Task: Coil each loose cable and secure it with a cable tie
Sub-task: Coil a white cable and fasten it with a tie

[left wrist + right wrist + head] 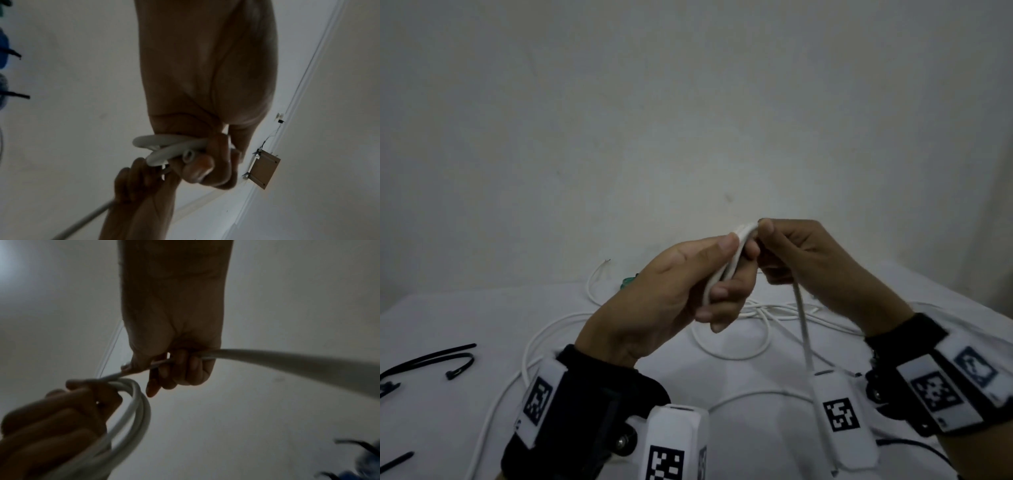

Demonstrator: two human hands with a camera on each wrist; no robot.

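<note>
Both hands are raised above the table. My left hand (702, 274) grips a small coil of white cable (726, 267), its loops pinched between thumb and fingers. In the left wrist view the coil (170, 146) bulges out beside the curled fingers (205, 168). My right hand (791, 253) meets the left at the coil's top and holds the same cable's free strand (803, 329), which drops toward the table. From the right wrist the strand (287, 360) runs through the curled fingers (185, 369) to the coil (135, 405). Black cable ties (448, 359) lie at the table's left.
More loose white cable (739, 335) sprawls in loops over the white table (465, 315), with one end (602, 267) curling up near the back wall. A small green object (628, 281) sits at the table's back edge. Another black tie (397, 460) lies at the near left.
</note>
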